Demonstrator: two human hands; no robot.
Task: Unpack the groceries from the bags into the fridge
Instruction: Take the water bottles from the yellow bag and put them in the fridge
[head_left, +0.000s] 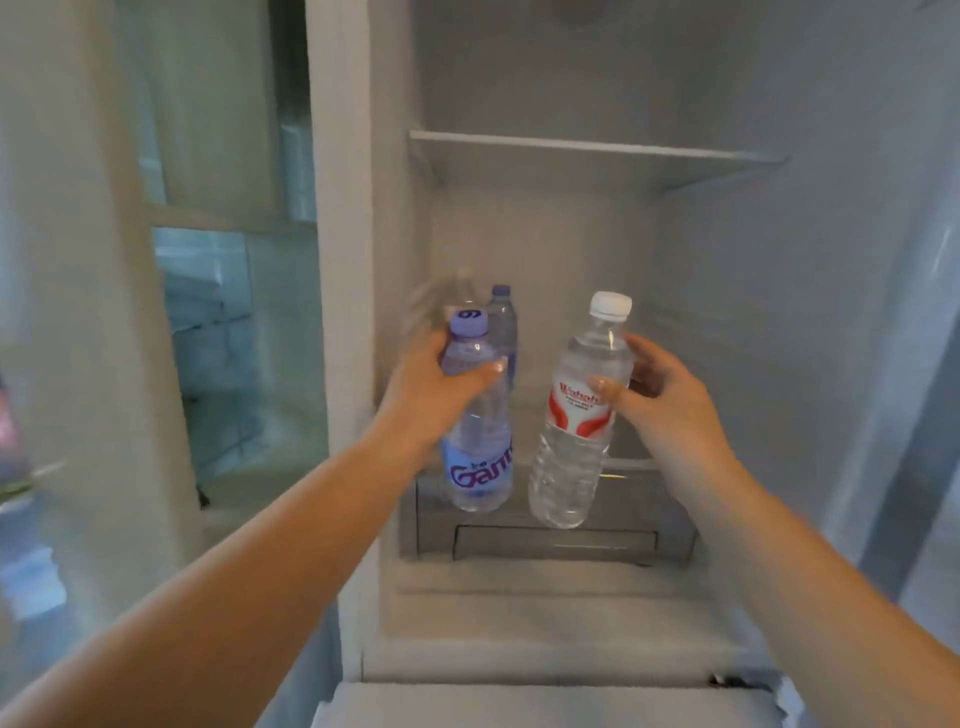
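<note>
Open fridge (727, 312) behind, left grip (436, 384) round purple-capped "Gan…" bottle (480, 447), right grip (660, 384) round red-labelled bottle (576, 415).

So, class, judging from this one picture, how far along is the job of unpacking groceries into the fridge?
Done: one clear plastic bottle with a purple cap already stands inside the open white fridge. In hand: the left hand holds a purple-capped, purple-labelled water bottle; the right hand holds a white-capped, red-labelled water bottle. Both have yet to be set down. The bags are out of view.
</note>
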